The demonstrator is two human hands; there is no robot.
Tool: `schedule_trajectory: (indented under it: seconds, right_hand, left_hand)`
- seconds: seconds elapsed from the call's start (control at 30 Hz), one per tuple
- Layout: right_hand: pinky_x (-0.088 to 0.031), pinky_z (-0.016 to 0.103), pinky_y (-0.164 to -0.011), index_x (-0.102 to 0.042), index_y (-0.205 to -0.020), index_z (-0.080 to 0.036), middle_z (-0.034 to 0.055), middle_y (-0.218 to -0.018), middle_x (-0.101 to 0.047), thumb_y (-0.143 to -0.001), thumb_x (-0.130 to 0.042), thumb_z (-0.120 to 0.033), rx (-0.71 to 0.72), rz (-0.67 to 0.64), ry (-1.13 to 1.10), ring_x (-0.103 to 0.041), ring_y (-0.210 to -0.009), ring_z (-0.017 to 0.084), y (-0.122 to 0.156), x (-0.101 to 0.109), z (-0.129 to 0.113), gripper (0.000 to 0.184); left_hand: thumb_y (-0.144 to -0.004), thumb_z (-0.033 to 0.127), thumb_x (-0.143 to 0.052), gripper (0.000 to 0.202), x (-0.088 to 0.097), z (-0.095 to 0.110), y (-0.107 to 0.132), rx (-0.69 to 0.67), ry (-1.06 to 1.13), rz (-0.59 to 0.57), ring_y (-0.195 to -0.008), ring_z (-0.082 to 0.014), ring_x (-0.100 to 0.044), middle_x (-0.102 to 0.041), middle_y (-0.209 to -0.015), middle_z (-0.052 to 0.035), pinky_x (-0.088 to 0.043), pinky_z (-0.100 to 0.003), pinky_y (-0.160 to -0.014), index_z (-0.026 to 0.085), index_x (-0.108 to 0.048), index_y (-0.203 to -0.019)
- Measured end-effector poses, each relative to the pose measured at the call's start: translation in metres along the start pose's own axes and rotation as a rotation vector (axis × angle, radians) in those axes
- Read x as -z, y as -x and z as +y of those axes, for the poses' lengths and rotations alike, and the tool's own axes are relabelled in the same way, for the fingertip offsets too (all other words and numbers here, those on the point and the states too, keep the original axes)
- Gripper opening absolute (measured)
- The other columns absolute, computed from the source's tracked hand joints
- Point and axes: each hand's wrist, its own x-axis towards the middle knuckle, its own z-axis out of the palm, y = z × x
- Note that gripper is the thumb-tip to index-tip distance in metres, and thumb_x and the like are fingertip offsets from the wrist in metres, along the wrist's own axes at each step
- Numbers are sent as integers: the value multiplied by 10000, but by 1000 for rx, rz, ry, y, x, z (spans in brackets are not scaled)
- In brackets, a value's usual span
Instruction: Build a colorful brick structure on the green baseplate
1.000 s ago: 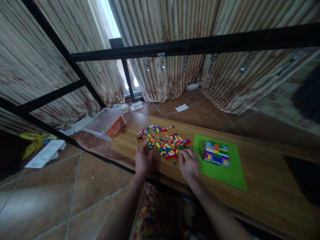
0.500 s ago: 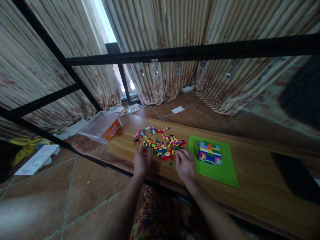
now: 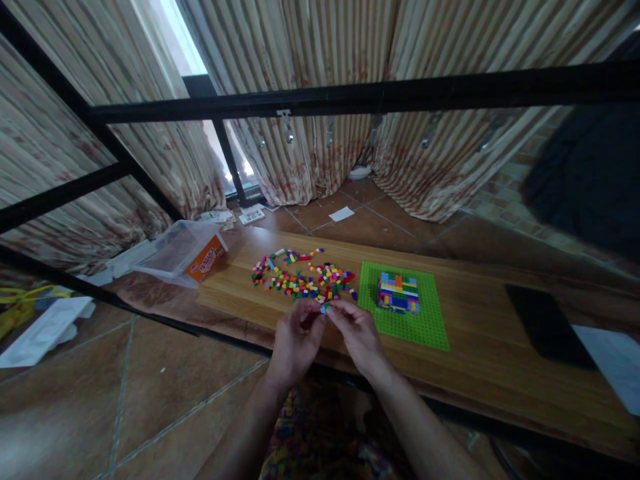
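Fingertips together, my left hand [image 3: 300,337] and my right hand [image 3: 356,328] meet above the near edge of the wooden table. Between them they pinch small toy building bricks [image 3: 325,309], one light blue with a bit of green showing; the fingers cover most of these. Just beyond my hands lies a loose spread of small coloured bricks [image 3: 295,285]. To the right, a green baseplate [image 3: 434,327] bears a multicoloured block built from bricks [image 3: 399,293].
A clear plastic box [image 3: 173,257] with an orange label lies at the table's left end. Toward the right are a dark flat object [image 3: 547,325] and a white sheet [image 3: 613,363]. A black metal bar [image 3: 325,97] crosses in front of striped curtains [image 3: 320,40].
Both hands have come together from apart; light blue and green bricks now show between the fingertips. The view has shifted, so the table's contents appear further left.
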Motion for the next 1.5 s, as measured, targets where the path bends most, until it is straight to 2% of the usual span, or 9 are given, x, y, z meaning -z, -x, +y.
schedule_trajectory:
  seconds: [0.27,0.4,0.5,0.63,0.8,0.93,1.07,1.3,1.5]
  right_hand:
    - [-315,233,-496,-742,-705,-190,-11,-595,-620,-670,-777,-415,-169,-12,-185,-448,-528,87,15,13,-5,231]
    - [-343,224,-507,-704,-652,-181,-31,-563,-571,-586,-841,-375,-376,-28,-421,-437,-516,73,19,14,-4,246]
    - [-386,237,-544,-700,-687,-182,-18,-616,-602,-601,-825,-397,-408,-46,-431,-477,-549,87,18,15,2,264]
    - [-431,281,-591,-730,-788,-202,16,-698,-676,-740,-683,-417,-145,91,99,-557,-591,139,3,21,17,225]
    - [-483,343,-802,-729,-861,-205,76,-912,-725,-820,-557,-186,160,109,903,-662,-822,214,-27,23,33,178]
    - [-496,326,-817,-707,-941,-188,83,-935,-722,-807,-564,-123,206,63,1053,-670,-871,218,-38,18,38,207]
    - [-512,321,-802,-697,-978,-187,78,-948,-726,-846,-517,-156,264,124,921,-679,-855,207,-27,21,37,226]
    - [-520,309,-774,-710,-938,-218,58,-914,-730,-904,-485,-285,286,210,724,-682,-830,190,23,65,28,237]
    - [-521,336,-806,-731,-907,-213,69,-945,-741,-868,-558,-401,203,396,665,-687,-880,214,50,116,22,258]
  left_hand:
    - [-772,334,-694,184,-4,9,4,228,215,-86,-638,-121,-616,-658,-713,-6,-520,-230,-619,165,-637,-816]
    - [-760,329,-706,189,-3,5,4,241,242,-112,-651,-129,-632,-681,-728,-18,-535,-245,-642,155,-657,-816]
    - [-735,339,-728,220,-2,0,3,303,294,-78,-646,-125,-630,-678,-726,-17,-538,-246,-646,146,-657,-813]
    - [-680,344,-767,324,-1,-13,3,382,373,53,-639,-101,-619,-662,-748,8,-541,-238,-660,149,-681,-924]
    - [-618,340,-808,361,-1,-22,3,440,459,100,-693,-107,-649,-678,-793,4,-541,-241,-712,154,-678,-900]
    - [-633,339,-797,309,1,-20,0,393,413,75,-701,-134,-671,-692,-784,-12,-544,-250,-701,150,-663,-837]
    - [-653,334,-772,277,-3,-19,-4,335,337,73,-674,-142,-665,-697,-780,-15,-540,-252,-651,156,-665,-836]
    - [-714,261,-701,125,-52,-21,-26,138,199,73,-729,-131,-631,-712,-789,-25,-505,-246,-716,168,-720,-795]
    - [-698,199,-682,58,-111,-36,-48,168,158,103,-646,-128,-608,-692,-706,-16,-482,-246,-650,163,-711,-733]
